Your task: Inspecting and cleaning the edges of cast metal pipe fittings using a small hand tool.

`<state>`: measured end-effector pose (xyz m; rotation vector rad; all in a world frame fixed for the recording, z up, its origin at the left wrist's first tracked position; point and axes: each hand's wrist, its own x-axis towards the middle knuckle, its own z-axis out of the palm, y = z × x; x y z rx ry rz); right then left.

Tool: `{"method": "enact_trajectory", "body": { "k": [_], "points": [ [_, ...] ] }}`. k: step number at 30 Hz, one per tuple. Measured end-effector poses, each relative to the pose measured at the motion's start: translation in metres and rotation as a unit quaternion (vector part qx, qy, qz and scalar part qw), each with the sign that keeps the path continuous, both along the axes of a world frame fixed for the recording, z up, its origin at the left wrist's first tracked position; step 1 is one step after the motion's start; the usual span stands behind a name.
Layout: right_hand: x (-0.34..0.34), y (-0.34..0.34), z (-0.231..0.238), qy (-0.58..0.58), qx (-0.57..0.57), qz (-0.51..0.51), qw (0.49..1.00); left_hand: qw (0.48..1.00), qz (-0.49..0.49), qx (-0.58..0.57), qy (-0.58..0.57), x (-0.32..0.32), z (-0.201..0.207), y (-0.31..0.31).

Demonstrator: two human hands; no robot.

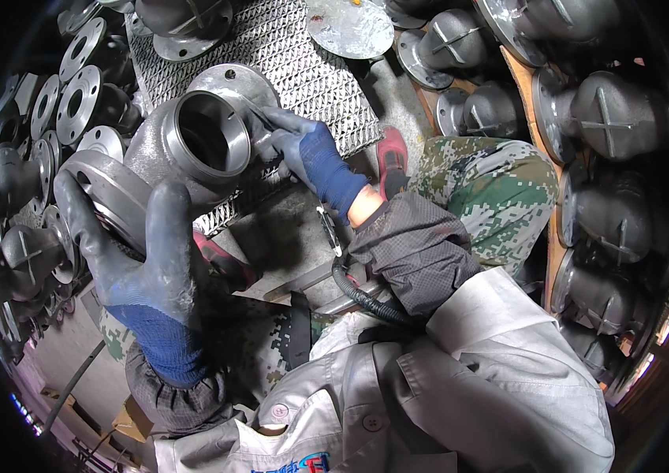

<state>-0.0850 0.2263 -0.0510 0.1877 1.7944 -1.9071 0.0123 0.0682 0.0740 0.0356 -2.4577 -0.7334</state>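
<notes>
A grey metal flanged valve body (pixel 157 146) sits tilted on an expanded-metal mesh plate (pixel 314 79), its round machined opening facing up. My left hand (pixel 141 264), in a grey-coated blue glove, grips the near-left flange (pixel 109 193), with the rim between thumb and fingers. On the other side, my right hand (pixel 299 150), gloved alike, holds the body by the far flange (pixel 236 83); its index finger lies along the flange and the other fingertips are partly hidden. Below my right wrist a pen-like tool (pixel 329 230) on a black ribbed hose (pixel 370 299) lies across my lap.
Flanged castings (pixel 82 102) crowd the left side. More castings with cross-shaped ribs (pixel 606 114) stand on the right, along wooden boards (pixel 535 118). Another casting (pixel 180 24) and a round metal disc (pixel 350 27) lie at the far side. My red shoes (pixel 392 162) flank the mesh.
</notes>
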Motion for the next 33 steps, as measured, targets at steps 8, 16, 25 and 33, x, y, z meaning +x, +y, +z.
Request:
{"method": "enact_trajectory", "body": {
  "k": [8,16,25,33],
  "points": [
    [0.001,-0.001,-0.029,0.085,0.052,-0.056,0.993,0.975,0.1,0.198,-0.027,-0.012,0.007,0.017],
    [0.001,-0.018,0.007,0.219,0.586,0.238,0.743,0.99,0.08,0.118,0.008,-0.009,-0.003,0.007],
    [0.0,0.003,-0.012,0.361,0.547,0.206,0.727,0.999,0.005,0.05,-0.008,-0.004,-0.003,0.0],
    [-0.011,-0.001,-0.013,0.4,0.581,0.263,0.658,0.999,0.005,-0.029,0.02,-0.003,-0.005,-0.003]
  ]
}}
